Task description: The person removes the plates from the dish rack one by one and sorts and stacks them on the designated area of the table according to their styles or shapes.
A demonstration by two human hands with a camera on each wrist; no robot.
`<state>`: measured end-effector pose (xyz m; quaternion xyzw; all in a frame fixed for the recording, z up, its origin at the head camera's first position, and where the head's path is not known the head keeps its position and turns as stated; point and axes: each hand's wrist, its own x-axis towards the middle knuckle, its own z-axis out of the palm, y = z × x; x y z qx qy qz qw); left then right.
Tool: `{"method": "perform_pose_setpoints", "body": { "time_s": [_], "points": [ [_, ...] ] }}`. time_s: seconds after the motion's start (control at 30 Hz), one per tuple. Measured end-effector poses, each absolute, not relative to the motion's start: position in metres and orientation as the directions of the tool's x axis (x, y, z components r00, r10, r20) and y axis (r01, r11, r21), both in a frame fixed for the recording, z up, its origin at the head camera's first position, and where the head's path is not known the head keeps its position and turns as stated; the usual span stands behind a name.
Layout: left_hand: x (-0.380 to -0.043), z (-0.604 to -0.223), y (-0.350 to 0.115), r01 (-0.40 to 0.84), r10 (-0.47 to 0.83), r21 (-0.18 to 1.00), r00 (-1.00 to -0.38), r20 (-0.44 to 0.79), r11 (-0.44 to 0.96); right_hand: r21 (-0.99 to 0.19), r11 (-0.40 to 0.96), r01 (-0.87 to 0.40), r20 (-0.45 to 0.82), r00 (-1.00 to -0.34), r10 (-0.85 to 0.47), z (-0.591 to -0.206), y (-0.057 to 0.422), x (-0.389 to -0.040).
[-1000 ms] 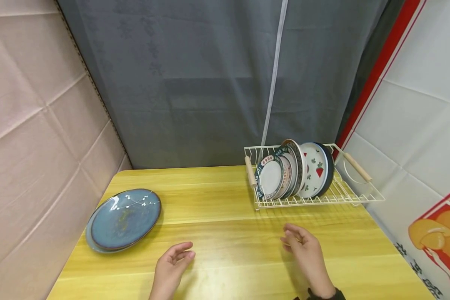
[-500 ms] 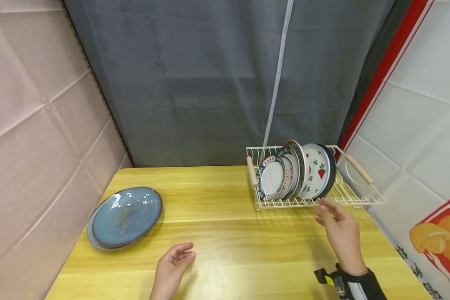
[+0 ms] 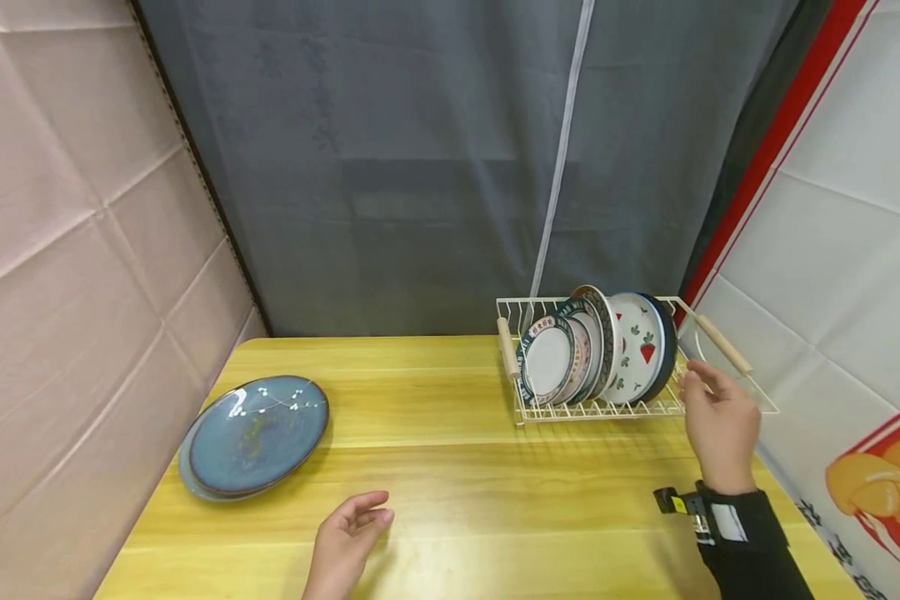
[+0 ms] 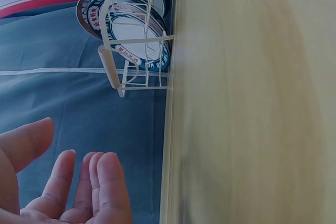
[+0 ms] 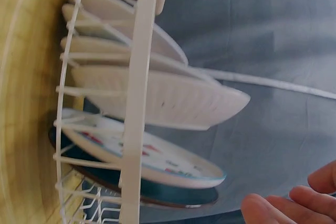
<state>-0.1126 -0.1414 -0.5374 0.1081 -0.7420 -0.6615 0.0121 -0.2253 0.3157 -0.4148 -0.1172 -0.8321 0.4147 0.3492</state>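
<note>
My right hand (image 3: 722,425) hovers at the front right of a white wire dish rack (image 3: 600,417), fingers loosely bent and holding nothing. Nearest to it in the rack are a dark plate (image 3: 671,342) and a white strawberry-patterned plate (image 3: 633,346), both on edge; the right wrist view shows my fingertips (image 5: 257,211) beside their rims. Further left in the rack lean a brown-rimmed dish (image 3: 591,293) and several smaller plates, the front one a green-rimmed plate (image 3: 549,360). My left hand (image 3: 348,542) hangs relaxed over the table front, holding nothing.
On the left side of the wooden table (image 3: 420,400) lie two stacked blue plates, a glossy upper plate (image 3: 262,437) over a paler lower plate (image 3: 189,471). The rack has wooden handles, one a left handle (image 3: 507,348). A grey curtain (image 3: 405,208) hangs behind.
My right hand has moved right and forward from the table's front to the rack's right end. The left hand and the plates have stayed in place; the head view shifted slightly.
</note>
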Motion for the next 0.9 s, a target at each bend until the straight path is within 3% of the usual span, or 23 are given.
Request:
{"method": "perform_pose_setpoints", "body": {
  "time_s": [0.47,0.9],
  "points": [
    [-0.112,-0.536,-0.14,-0.179,-0.185,0.978,-0.97,-0.158,0.106,-0.7,0.714,-0.001,0.482,-0.738,0.472,-0.421,0.342,-0.28],
    [-0.112,-0.538,-0.141,-0.192,-0.183,0.977,-0.968,-0.172,0.098,-0.664,0.748,-0.01,0.447,-0.807,0.385,-0.431,0.349,-0.303]
  ]
}}
